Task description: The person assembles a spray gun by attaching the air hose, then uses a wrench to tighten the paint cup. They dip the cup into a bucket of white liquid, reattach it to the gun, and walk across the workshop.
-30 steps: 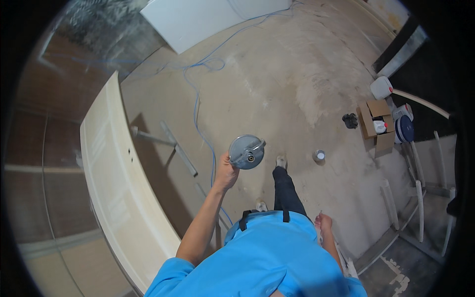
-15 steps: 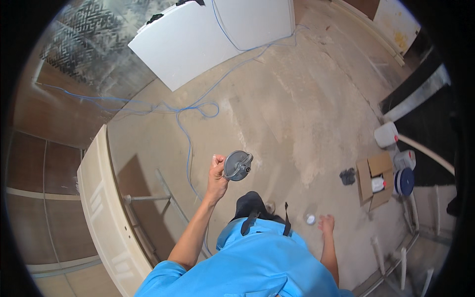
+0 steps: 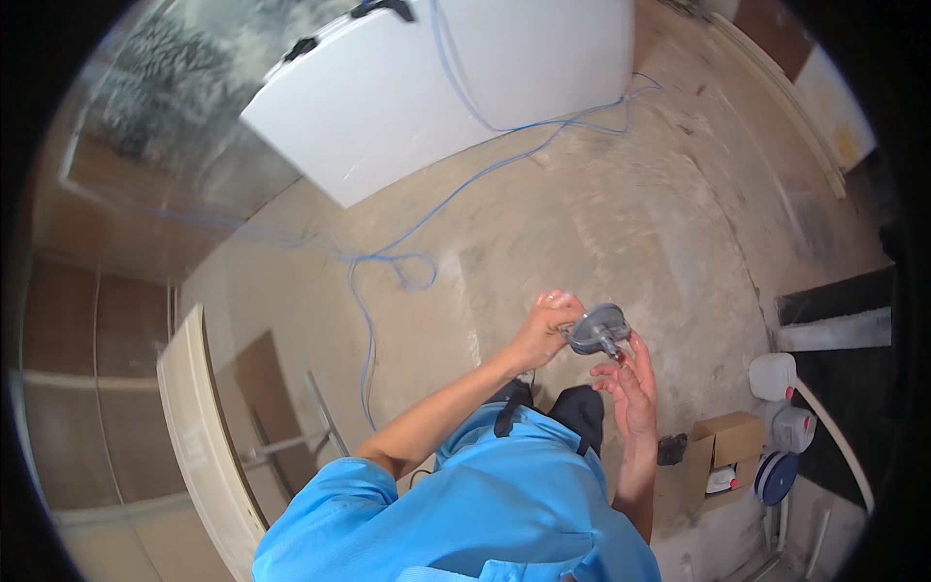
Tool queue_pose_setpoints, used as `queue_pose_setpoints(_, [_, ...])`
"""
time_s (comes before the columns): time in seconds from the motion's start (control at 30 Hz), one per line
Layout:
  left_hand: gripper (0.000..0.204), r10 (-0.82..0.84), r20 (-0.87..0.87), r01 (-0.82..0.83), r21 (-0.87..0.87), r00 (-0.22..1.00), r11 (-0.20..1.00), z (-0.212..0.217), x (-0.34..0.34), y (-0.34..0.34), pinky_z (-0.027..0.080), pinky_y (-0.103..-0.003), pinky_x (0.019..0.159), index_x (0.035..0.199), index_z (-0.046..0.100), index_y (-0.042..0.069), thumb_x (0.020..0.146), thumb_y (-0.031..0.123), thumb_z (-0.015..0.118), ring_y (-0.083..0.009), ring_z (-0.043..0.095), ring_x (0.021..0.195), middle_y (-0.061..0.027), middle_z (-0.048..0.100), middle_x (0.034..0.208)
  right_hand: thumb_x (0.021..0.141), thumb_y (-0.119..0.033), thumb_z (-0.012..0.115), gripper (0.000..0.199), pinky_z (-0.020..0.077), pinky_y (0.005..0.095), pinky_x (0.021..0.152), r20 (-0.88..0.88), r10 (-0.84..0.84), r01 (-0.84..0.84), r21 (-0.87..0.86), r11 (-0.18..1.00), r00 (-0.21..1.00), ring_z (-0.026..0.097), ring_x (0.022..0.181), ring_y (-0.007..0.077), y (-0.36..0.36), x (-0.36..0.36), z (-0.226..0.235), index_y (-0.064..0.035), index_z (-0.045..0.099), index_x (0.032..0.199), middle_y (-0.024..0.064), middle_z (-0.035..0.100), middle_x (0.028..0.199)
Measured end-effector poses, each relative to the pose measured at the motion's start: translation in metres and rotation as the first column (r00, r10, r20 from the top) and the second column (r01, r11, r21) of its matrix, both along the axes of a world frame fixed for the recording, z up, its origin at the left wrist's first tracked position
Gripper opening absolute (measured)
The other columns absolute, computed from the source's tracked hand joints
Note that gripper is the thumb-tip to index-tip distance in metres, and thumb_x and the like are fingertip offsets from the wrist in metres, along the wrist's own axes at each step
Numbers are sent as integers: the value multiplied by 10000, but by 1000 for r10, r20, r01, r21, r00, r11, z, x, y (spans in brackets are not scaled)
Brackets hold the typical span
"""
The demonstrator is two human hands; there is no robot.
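Just ahead of my body, my left hand [image 3: 553,325] grips the rim side of a grey round lid [image 3: 598,328] with a metal bracket and a fitting at its centre. The lid is tilted toward my right side. My right hand [image 3: 630,388] has come up to it, its curled fingers around the short fitting and one finger reaching along the lid's edge. Motion blurs the exact contact of these fingertips. My blue shirt [image 3: 465,485] fills the lower middle.
White panels [image 3: 436,97] lean at the far side, with a blue hose [image 3: 427,209] looping over the floor. A cream door panel [image 3: 199,417] stands at left. At right are a cardboard box [image 3: 732,441], white jugs [image 3: 773,376], a blue reel [image 3: 777,477] and a black crumpled bag [image 3: 671,448].
My left hand has carried the lid to the right and tilted it. My right hand has risen from low at my side to meet the lid. The view has shifted.
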State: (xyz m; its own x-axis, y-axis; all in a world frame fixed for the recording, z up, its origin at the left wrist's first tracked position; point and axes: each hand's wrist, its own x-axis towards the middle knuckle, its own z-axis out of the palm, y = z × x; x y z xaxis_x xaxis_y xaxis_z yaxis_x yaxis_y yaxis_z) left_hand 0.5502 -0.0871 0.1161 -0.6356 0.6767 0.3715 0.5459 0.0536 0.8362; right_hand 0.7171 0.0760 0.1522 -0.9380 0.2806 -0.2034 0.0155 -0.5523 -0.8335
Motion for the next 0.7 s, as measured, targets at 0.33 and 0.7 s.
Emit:
queue_pose_setpoints(0.33, [294, -326, 528, 339, 76, 784, 938, -12, -175, 307, 503, -317, 913, 1067, 746, 48, 846, -127, 665, -197, 657, 987, -35, 711, 1075, 983, -23, 631, 295, 474, 303, 665, -22, -390, 354, -376, 856, 920, 584, 741, 129, 251, -182, -25, -40, 584, 1274, 49, 636, 994])
queue_pose_setpoints(0.7, [420, -222, 966, 176, 244, -136, 954, 37, -408, 583, 553, -367, 979, 1437, 503, 83, 1088, 316, 514, -212, 684, 1048, -92, 691, 1239, 984, -57, 658, 214, 468, 265, 666, -19, -284, 278, -157, 948, 958, 603, 739, 118, 562, -419, 23, -19, 643, 1194, 23, 652, 892])
